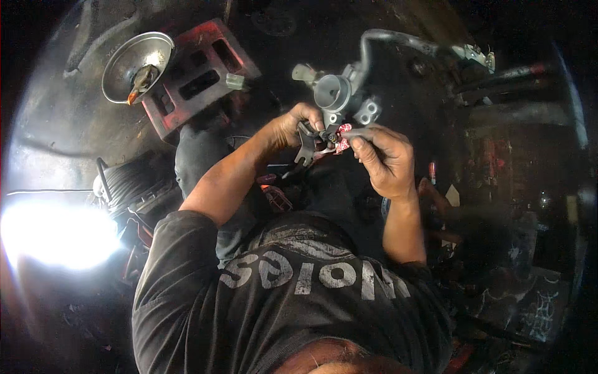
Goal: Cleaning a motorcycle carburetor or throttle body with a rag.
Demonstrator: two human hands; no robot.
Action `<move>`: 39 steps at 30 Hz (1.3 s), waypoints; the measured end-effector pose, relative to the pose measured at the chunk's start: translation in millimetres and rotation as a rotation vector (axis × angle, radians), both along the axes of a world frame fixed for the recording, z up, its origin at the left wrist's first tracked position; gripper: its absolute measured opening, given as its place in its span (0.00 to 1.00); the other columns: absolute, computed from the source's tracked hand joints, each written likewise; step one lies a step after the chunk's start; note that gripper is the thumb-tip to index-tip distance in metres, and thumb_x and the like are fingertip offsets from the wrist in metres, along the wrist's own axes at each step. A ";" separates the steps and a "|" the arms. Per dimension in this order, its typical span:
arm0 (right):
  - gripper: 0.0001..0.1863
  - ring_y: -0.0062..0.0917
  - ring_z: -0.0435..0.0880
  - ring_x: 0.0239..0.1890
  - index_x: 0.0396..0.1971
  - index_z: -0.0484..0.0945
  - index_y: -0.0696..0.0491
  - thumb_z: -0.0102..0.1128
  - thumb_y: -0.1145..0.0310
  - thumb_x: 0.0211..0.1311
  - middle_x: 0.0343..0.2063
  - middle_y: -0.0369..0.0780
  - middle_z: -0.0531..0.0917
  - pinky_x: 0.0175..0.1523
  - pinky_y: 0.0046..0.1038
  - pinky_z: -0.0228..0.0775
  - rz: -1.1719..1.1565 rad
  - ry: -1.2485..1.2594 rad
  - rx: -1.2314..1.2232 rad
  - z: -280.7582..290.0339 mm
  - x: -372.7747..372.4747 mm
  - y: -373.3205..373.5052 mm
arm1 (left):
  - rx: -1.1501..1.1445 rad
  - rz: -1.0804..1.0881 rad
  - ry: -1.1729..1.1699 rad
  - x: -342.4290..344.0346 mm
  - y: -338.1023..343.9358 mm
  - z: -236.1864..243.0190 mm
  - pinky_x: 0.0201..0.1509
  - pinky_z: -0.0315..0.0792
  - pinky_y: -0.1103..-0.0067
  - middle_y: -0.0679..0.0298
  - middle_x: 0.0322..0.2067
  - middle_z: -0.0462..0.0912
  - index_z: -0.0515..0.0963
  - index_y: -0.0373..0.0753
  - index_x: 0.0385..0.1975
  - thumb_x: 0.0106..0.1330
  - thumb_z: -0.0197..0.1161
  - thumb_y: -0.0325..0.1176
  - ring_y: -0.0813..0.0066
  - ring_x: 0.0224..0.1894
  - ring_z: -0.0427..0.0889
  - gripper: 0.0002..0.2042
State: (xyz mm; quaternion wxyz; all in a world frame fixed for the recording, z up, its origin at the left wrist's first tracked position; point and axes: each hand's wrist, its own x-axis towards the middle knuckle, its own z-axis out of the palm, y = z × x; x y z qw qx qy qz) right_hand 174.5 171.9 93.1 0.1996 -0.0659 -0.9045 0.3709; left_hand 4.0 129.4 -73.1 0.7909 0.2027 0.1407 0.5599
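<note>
A grey metal part with a round open collar (332, 92) lies in front of me, a bent grey pipe (398, 37) running from it to the far right. My left hand (298, 126) is closed around a dark metal bracket (306, 144) with a forked end, just on the near side of the collar. My right hand (385, 157) pinches a small red-and-white printed strip (343, 138) between thumb and fingers, pressed close against the bracket. Whether the bracket is joined to the grey part, I cannot tell.
At the far left a steel bowl (115, 78) holding a brush-like tool (144, 81) rests by a red slotted crate (200, 83). A coil of dark cable (134, 184) lies to my left, near a glaring lamp (59, 234). Dark clutter fills the right side.
</note>
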 end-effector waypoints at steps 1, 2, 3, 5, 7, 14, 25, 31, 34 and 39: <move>0.08 0.14 0.73 0.22 0.37 0.83 0.60 0.60 0.72 0.65 0.22 0.35 0.79 0.26 0.17 0.63 -0.002 -0.010 -0.003 -1.3 0.8 -1.0 | -0.025 0.075 0.010 1.2 -1.5 2.4 0.35 0.79 0.70 0.49 0.28 0.84 0.81 0.28 0.33 0.40 0.59 0.34 0.61 0.26 0.83 0.20; 0.08 0.14 0.73 0.22 0.37 0.83 0.60 0.60 0.72 0.65 0.22 0.35 0.79 0.26 0.17 0.63 -0.003 -0.010 -0.004 -2.7 0.1 -2.2 | -0.026 0.075 0.010 0.9 -1.0 4.0 0.35 0.79 0.70 0.49 0.28 0.84 0.81 0.28 0.33 0.40 0.59 0.34 0.61 0.26 0.83 0.20; 0.08 0.13 0.73 0.21 0.38 0.83 0.60 0.61 0.72 0.64 0.21 0.35 0.79 0.26 0.17 0.63 -0.003 0.013 0.043 -3.7 -1.1 -3.7 | 0.022 0.107 0.035 0.5 -0.3 7.6 0.38 0.78 0.70 0.51 0.28 0.84 0.81 0.29 0.33 0.39 0.60 0.32 0.63 0.27 0.83 0.19; 0.08 0.13 0.73 0.21 0.39 0.83 0.60 0.61 0.73 0.63 0.21 0.34 0.79 0.26 0.17 0.63 -0.002 0.036 0.088 -3.4 -0.3 -6.3 | 0.076 0.198 0.126 1.6 -0.8 16.8 0.42 0.77 0.74 0.57 0.27 0.84 0.81 0.30 0.33 0.40 0.64 0.27 0.67 0.30 0.83 0.17; 0.09 0.13 0.73 0.20 0.39 0.83 0.59 0.64 0.74 0.60 0.21 0.35 0.80 0.25 0.18 0.64 -0.115 -0.087 0.048 -2.2 -0.3 -13.7 | 0.114 0.307 0.245 2.2 7.0 6.9 0.42 0.76 0.75 0.58 0.27 0.84 0.81 0.30 0.33 0.41 0.64 0.27 0.69 0.31 0.83 0.16; 0.09 0.18 0.78 0.23 0.38 0.83 0.58 0.64 0.75 0.57 0.24 0.39 0.82 0.27 0.21 0.67 0.070 0.026 0.175 -25.2 -60.7 -37.6 | 0.207 0.898 0.302 25.2 4.5 -76.1 0.47 0.75 0.75 0.64 0.37 0.80 0.78 0.36 0.41 0.66 0.61 0.32 0.77 0.42 0.79 0.08; 0.18 0.41 0.81 0.45 0.40 0.79 0.55 0.68 0.60 0.53 0.42 0.45 0.80 0.47 0.41 0.75 -0.049 -0.499 0.610 -130.3 -223.0 -19.3 | 0.134 0.664 0.191 28.9 47.2 -165.9 0.42 0.77 0.72 0.61 0.40 0.82 0.76 0.37 0.44 0.59 0.67 0.40 0.70 0.37 0.82 0.17; 0.16 0.41 0.81 0.48 0.40 0.79 0.52 0.66 0.60 0.56 0.43 0.45 0.81 0.48 0.42 0.74 -0.043 -0.545 0.588 -151.9 -237.9 -10.3 | 0.025 0.663 0.159 38.5 49.8 -153.1 0.43 0.77 0.71 0.60 0.39 0.82 0.76 0.37 0.44 0.61 0.66 0.41 0.69 0.38 0.81 0.17; 0.16 0.42 0.81 0.46 0.41 0.79 0.52 0.66 0.60 0.56 0.41 0.45 0.83 0.48 0.42 0.73 -0.067 -0.514 0.477 -150.7 -239.9 -5.9 | -0.022 0.648 0.138 33.4 49.6 -148.6 0.43 0.77 0.71 0.60 0.39 0.82 0.76 0.37 0.43 0.61 0.65 0.42 0.69 0.38 0.81 0.17; 0.19 0.25 0.80 0.32 0.51 0.77 0.53 0.64 0.66 0.61 0.38 0.42 0.84 0.36 0.29 0.73 -0.111 -0.533 -0.130 -162.9 -244.1 5.3 | -0.099 0.644 0.117 34.0 61.5 -129.0 0.43 0.76 0.70 0.60 0.39 0.82 0.76 0.37 0.43 0.62 0.65 0.44 0.69 0.38 0.81 0.17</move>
